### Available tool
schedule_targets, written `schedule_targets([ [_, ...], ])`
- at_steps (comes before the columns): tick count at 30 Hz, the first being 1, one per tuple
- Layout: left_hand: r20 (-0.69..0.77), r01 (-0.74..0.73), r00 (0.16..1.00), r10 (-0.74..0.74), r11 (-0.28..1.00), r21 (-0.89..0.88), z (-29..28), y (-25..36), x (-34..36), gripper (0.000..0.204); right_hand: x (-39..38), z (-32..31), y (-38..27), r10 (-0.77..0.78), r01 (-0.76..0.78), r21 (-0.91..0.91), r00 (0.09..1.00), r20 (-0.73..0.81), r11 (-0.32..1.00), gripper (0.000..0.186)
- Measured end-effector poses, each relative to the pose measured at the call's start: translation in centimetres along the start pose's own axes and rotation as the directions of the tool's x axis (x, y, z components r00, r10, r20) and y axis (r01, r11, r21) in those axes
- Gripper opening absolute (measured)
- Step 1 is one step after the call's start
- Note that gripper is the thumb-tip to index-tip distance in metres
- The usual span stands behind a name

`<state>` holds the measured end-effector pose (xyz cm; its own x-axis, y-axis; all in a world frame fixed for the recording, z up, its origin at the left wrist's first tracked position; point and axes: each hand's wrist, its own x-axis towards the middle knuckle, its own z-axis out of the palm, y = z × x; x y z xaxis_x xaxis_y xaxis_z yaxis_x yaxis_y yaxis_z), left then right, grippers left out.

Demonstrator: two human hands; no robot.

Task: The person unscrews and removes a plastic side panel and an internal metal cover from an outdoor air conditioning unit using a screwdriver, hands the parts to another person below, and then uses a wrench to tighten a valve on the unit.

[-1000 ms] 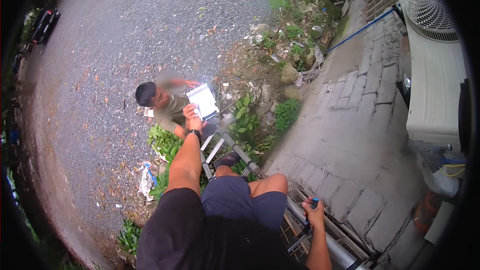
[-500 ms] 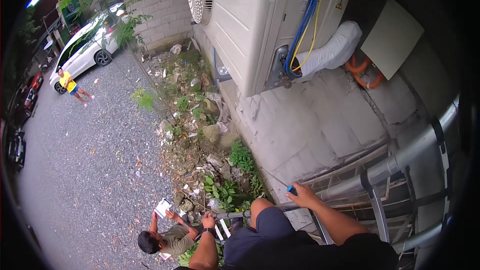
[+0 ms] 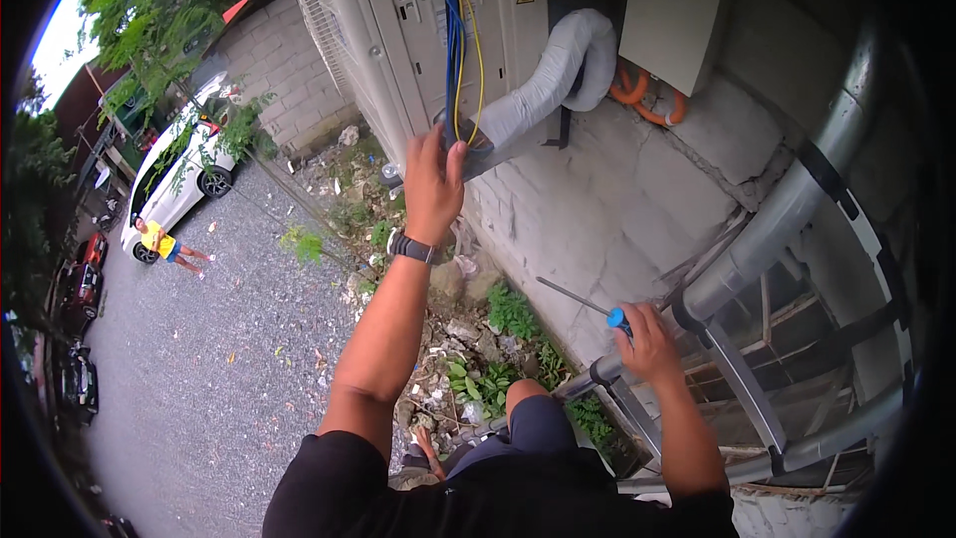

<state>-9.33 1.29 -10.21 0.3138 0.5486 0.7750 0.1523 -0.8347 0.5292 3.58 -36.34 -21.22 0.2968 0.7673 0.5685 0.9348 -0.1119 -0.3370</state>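
My left hand (image 3: 433, 189) is raised with fingers apart and partly bent, its fingertips at a dark fitting low on the side of a pale outdoor air-conditioner unit (image 3: 403, 50); whether they touch it is unclear. Blue and yellow hoses (image 3: 474, 60) hang down the unit to that fitting, beside a white-wrapped pipe (image 3: 528, 100). My right hand (image 3: 645, 344) is closed on a screwdriver (image 3: 578, 296) with a blue handle, its shaft pointing left, just above the metal ladder (image 3: 737, 269).
A grey box (image 3: 669, 15) with orange conduit (image 3: 647, 110) is on the block wall. Below are gravel (image 3: 229, 359), rubble and plants (image 3: 508, 314), and a co-worker's arm (image 3: 428, 453). A person in yellow (image 3: 159, 237) stands by a white car (image 3: 174, 179).
The view has swung up to the unit. My left hand has left the co-worker and white object below and risen to the hoses. My right hand still holds the screwdriver.
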Motion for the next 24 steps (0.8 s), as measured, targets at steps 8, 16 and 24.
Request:
schedule_targets([
  [8, -0.082, -0.037, 0.996, 0.044, 0.996, 0.083, 5.2, 4.3, 0.5, 0.024, -0.6, 0.5, 0.3, 0.001, 0.001, -0.075, 1.000, 0.028, 0.997, 0.046],
  [16, 0.316, -0.117, 0.944, 0.093, 0.991, 0.060, 3.0, 4.1, 4.3, 0.024, 0.1, 0.5, -0.8, -0.007, 0.010, -0.150, 1.000, 0.021, 0.989, 0.045],
  [24, -0.205, -0.145, 0.951, 0.231, 0.919, 0.366, -2.2, 4.6, 3.8, 0.067, 2.0, -3.9, -2.2, 0.110, -0.096, 0.119, 0.986, -0.122, 0.988, 0.039],
])
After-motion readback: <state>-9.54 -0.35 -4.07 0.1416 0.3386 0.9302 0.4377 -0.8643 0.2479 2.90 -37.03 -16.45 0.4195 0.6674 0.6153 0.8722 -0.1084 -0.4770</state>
